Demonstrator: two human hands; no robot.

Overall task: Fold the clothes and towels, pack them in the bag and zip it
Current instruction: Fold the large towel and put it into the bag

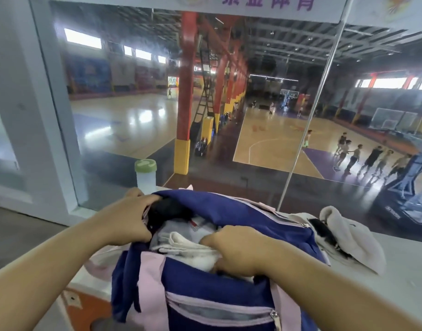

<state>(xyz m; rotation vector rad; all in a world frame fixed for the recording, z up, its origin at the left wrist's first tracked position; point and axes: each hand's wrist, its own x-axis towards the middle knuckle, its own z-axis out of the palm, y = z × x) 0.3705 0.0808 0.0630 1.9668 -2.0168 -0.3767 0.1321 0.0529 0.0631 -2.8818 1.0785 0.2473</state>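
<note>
Navy fabric with pink trim makes up the bag (229,290), which stands on the white desk (401,283) with its main opening unzipped and facing up. The left hand (131,218) grips the far-left rim, fingers curled over the edge, likely to hold the mouth wide. The right hand (238,249) is curled round a folded white towel (188,247) and seems to be pushing it down inside, though its fingertips are hidden. A black garment (169,211) already sits deeper in the bag. Packing looks unfinished: a pale cloth (348,235) lies loose on the desk just right of the bag. A green-lidded bottle (146,174) stands behind.
</note>
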